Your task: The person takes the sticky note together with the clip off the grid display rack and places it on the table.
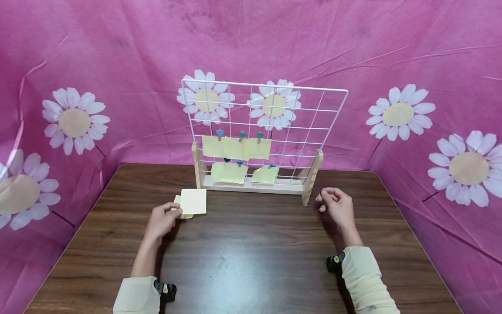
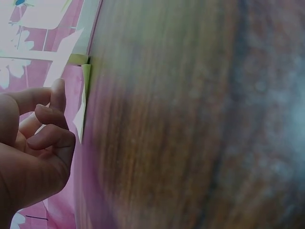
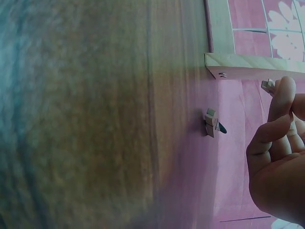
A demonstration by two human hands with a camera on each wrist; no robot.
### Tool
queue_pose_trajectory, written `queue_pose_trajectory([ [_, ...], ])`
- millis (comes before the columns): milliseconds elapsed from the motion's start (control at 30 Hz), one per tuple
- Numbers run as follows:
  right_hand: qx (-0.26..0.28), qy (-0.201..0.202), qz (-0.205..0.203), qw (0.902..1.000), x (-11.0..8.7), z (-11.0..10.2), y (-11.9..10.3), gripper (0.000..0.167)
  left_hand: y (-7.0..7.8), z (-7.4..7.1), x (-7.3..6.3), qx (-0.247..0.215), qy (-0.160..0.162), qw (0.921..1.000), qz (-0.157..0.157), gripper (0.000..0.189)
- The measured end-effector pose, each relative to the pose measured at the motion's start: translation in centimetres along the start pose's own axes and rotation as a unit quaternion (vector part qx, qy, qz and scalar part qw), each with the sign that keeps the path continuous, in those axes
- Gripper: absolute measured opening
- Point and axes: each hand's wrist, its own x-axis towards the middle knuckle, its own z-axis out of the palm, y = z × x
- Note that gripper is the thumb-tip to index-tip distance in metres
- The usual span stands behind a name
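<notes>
While hands [image 1: 162, 220] [image 1: 339, 208] hover apart, pinching note [image 1: 194, 201], clip [image 3: 267, 86]

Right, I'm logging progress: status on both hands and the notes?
Left hand pinching sticky note. Right hand pinching clip. More notes clipped on rack. Spare clip near right hand; nothing visibly blocking.

Square pale-yellow paper note [image 1: 194, 201]: flat, raised, its left side gripped by the left fingers [image 2: 58, 95]. Second pale-yellow paper note [image 1: 189, 216]: on the table [image 1: 235, 244], partly covered from above by the first; one end curls upward. Small pale wooden clip [image 3: 267, 86]: pinched in the right fingers [image 3: 285, 91], mostly hidden. Similar wooden clip with dark-green ornament [image 3: 210, 124]: on the table, below the held clip.
</notes>
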Motion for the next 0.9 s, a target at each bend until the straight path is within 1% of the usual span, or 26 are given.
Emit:
queue_pose_trajectory([
  [133,-0.002,-0.006,0.004,1.0000,0.1,-0.2,0.3,0.022,-0.1,0.0,-0.1,0.005,-0.002,1.0000,0.000,0.029],
  [400,-0.006,-0.015,0.039,0.9991,0.2,-0.5,0.6,0.021,-0.2,-0.1,-0.1,0.027,0.001,0.9996,0.006,0.028],
  [533,-0.008,-0.020,0.054,0.9983,0.2,-0.6,0.7,0.022,-0.3,-0.2,-0.1,0.033,-0.002,0.9995,0.001,0.029],
  [733,-0.025,-0.026,0.066,0.9972,0.3,-0.7,1.0,0.023,-0.5,-0.3,-0.1,0.032,-0.005,0.9995,-0.004,0.029],
  [900,-0.047,-0.031,0.073,0.9957,0.3,-0.8,1.5,0.022,-0.7,-0.4,-0.2,0.032,-0.014,0.9993,-0.010,0.032],
])
